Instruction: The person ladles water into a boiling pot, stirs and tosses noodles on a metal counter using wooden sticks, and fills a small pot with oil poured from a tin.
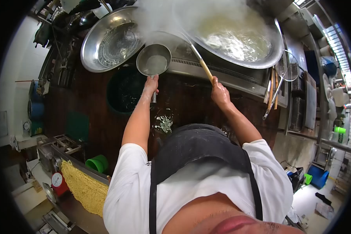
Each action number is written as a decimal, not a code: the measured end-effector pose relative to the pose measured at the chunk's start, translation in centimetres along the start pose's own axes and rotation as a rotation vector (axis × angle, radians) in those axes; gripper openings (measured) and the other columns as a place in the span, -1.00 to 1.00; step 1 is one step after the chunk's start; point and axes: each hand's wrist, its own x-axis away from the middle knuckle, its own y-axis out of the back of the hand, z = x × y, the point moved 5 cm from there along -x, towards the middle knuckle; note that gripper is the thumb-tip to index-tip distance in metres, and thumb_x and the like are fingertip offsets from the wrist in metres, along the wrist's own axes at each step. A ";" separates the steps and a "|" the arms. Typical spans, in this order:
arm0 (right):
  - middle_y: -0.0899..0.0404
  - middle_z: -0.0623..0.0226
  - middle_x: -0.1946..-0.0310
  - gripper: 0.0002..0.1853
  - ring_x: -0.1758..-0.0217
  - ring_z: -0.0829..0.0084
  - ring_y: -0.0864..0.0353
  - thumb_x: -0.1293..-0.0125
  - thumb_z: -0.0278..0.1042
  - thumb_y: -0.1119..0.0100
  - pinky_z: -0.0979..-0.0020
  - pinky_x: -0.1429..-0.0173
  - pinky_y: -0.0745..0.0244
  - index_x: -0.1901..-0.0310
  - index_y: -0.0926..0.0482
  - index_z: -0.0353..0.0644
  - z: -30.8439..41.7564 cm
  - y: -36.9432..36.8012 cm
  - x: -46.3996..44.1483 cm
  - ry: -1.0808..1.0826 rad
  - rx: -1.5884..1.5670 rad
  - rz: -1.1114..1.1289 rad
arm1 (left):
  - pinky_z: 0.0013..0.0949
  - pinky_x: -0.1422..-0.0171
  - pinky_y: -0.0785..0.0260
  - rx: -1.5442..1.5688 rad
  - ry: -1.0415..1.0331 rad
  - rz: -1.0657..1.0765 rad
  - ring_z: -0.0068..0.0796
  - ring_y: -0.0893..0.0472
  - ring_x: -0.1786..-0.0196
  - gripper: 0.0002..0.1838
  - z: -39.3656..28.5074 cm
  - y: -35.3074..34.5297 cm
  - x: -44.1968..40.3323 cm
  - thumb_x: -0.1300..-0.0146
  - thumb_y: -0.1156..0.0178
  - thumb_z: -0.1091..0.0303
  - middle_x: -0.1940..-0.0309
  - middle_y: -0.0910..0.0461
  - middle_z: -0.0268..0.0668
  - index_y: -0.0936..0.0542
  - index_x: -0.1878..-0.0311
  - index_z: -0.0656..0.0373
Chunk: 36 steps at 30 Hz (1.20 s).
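My left hand (152, 84) is wrapped round the handle of a round metal dipper (143, 66), which has cloudy liquid in its bowl. It is held level in front of a wide metal basin (89, 48). My right hand (220, 93) grips the wooden handle of a long tool (205, 69). The tool's metal shaft runs up and left into thick steam, which hides its far end. Beside it, a large metal pot (257, 65) holds bubbling, steaming water.
Below the basin stands a dark green tub (111, 93). A wire skimmer (290, 70) and wooden sticks (276, 87) lie right of the pot. Yellow noodles (84, 187), a red dial scale (58, 182) and a bright green bucket (96, 163) are at lower left. The floor (183, 87) looks wet.
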 end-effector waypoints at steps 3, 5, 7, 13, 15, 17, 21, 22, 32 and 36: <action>-0.59 -0.17 0.15 -0.33 0.15 -0.16 -0.67 -0.29 -0.47 -0.04 -0.08 0.08 -0.59 -0.43 -0.10 -0.12 2.9 -1.3 1.2 0.004 -0.035 -0.043 | -0.13 0.58 -0.53 -0.073 0.047 -0.039 -0.18 -0.62 0.62 -0.31 1.1 2.8 1.0 -0.43 -0.02 -0.16 0.25 -0.64 0.06 -0.27 -0.32 0.28; -0.59 -0.17 0.17 -0.35 0.18 -0.16 -0.67 -0.29 -0.49 -0.01 -0.08 0.10 -0.59 -0.42 -0.11 -0.13 1.3 -4.5 1.0 -0.066 -0.057 -0.046 | -0.13 0.57 -0.53 -0.069 0.061 -0.051 -0.19 -0.62 0.62 -0.31 0.6 2.4 1.3 -0.43 -0.02 -0.15 0.25 -0.64 0.05 -0.27 -0.29 0.32; -0.60 -0.16 0.16 -0.38 0.19 -0.17 -0.67 -0.30 -0.50 0.01 -0.09 0.10 -0.58 -0.42 -0.14 -0.13 -0.2 -3.0 -1.0 -0.009 -0.035 -0.086 | -0.15 0.58 -0.51 -0.021 0.042 -0.042 -0.20 -0.61 0.63 -0.31 -1.2 0.7 0.5 -0.43 -0.02 -0.16 0.28 -0.64 0.04 -0.28 -0.27 0.33; -0.63 -0.11 0.32 -0.43 0.26 -0.13 -0.66 -0.32 -0.44 -0.05 -0.10 0.16 -0.53 -0.37 -0.24 -0.02 -2.9 3.4 -4.1 0.094 -0.284 -0.277 | -0.18 0.62 -0.45 -0.005 0.061 -0.067 -0.26 -0.57 0.67 -0.36 -0.8 0.9 0.9 -0.42 -0.04 -0.17 0.39 -0.61 -0.03 -0.36 -0.20 0.28; -0.62 -0.12 0.42 -0.55 0.25 -0.20 -0.62 -0.34 -0.38 -0.09 -0.12 0.16 -0.47 -0.27 -0.34 -0.06 -4.6 8.4 -5.1 -0.066 -0.527 -0.244 | -0.21 0.63 -0.44 0.052 0.050 -0.055 -0.27 -0.56 0.68 -0.37 -0.9 0.4 1.3 -0.42 -0.04 -0.16 0.43 -0.59 -0.07 -0.37 -0.20 0.26; -0.63 -0.21 0.30 -0.62 0.15 -0.31 -0.60 -0.39 -0.33 -0.08 -0.13 0.09 -0.46 -0.21 -0.35 -0.13 -9.4 11.4 -8.3 -0.125 -0.484 -0.389 | -0.24 0.67 -0.39 0.034 0.066 -0.091 -0.31 -0.50 0.72 -0.42 -1.4 0.0 1.4 -0.42 -0.05 -0.15 0.50 -0.52 -0.15 -0.38 -0.18 0.22; -0.62 -0.29 0.24 -0.53 0.12 -0.24 -0.64 -0.41 -0.28 0.04 -0.04 0.08 -0.56 -0.25 -0.27 -0.41 -23.4 17.8 -17.9 -0.286 -0.275 -0.544 | -0.28 0.70 -0.33 0.135 0.166 -0.086 -0.41 -0.41 0.74 -0.46 -2.3 -1.0 1.9 -0.43 -0.04 -0.15 0.57 -0.37 -0.29 -0.36 -0.14 0.16; -0.61 -0.33 0.23 -0.48 0.11 -0.17 -0.67 -0.40 -0.30 0.05 0.03 0.09 -0.60 -0.27 -0.25 -0.51 -27.3 19.6 -20.7 -0.361 -0.268 -0.524 | -0.29 0.70 -0.33 0.151 0.184 -0.093 -0.43 -0.39 0.74 -0.46 -2.2 -1.2 1.7 -0.43 -0.04 -0.15 0.58 -0.34 -0.32 -0.34 -0.15 0.15; -0.67 -0.07 0.03 -0.63 0.06 0.06 -0.73 -0.41 -0.34 0.10 0.09 0.00 -0.63 -0.15 -0.49 -0.33 -46.3 21.3 -35.8 -0.682 0.006 -0.105 | -0.33 0.67 -0.35 0.178 0.282 -0.122 -0.52 -0.38 0.72 -0.48 -2.6 -2.4 1.1 -0.36 -0.06 -0.32 0.56 -0.34 -0.41 -0.30 0.13 -0.02; -0.70 0.00 0.19 -0.67 0.35 0.15 -0.75 -0.29 -0.49 0.02 0.05 0.32 -0.61 -0.08 -0.53 -0.31 -42.6 16.7 -33.9 -0.684 -0.074 0.158 | -0.33 0.67 -0.37 0.200 0.299 -0.132 -0.51 -0.40 0.72 -0.48 -2.4 -3.0 1.2 -0.38 -0.05 -0.30 0.56 -0.35 -0.39 -0.31 0.09 0.00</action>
